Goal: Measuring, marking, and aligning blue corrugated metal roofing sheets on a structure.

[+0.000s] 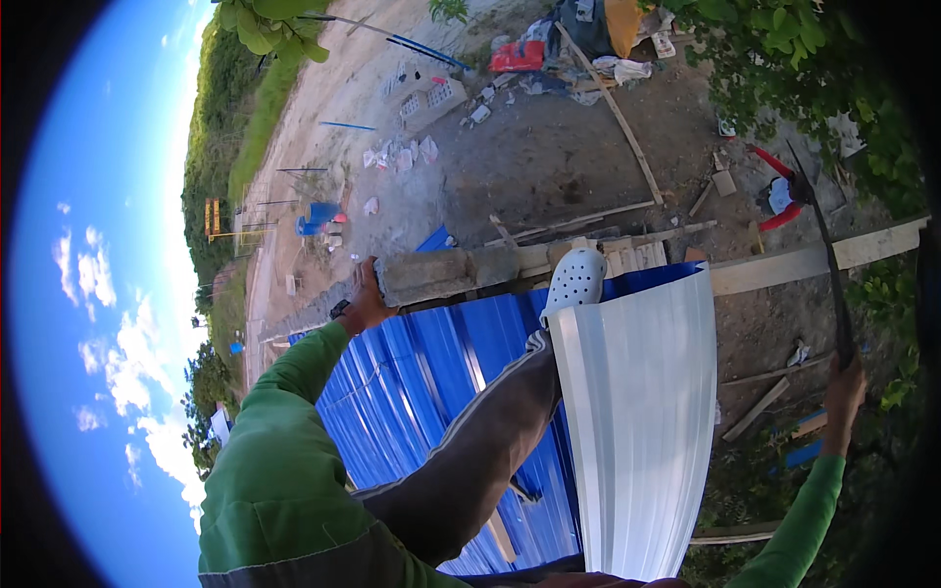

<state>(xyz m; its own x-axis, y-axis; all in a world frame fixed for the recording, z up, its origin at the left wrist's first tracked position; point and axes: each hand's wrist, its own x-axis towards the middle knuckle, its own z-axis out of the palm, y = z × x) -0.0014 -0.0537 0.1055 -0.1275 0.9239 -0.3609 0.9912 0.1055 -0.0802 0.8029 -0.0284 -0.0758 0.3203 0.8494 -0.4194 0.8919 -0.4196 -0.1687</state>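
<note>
My left hand [366, 300], with a dark band at the wrist, grips the broken end of a concrete block wall [431, 276]. Far out to the right, my right hand [843, 388] is closed around the lower end of a long, thin dark strip [831, 265]. The strip rises and bends toward a person in red sleeves [781, 196] on the ground below; whether that person touches it I cannot tell. A pale ribbed roofing sheet [642, 421] lies beside my leg, over blue roofing sheets [402, 367]. My foot in a white clog [576, 278] is at the sheet's far end.
A wooden beam [823, 260] runs right from the wall. Far below are a long plank [613, 113], concrete blocks [431, 103], blue barrels [319, 218] and a red bag [518, 56] among rubbish. Leafy branches [784, 49] hang at the upper right.
</note>
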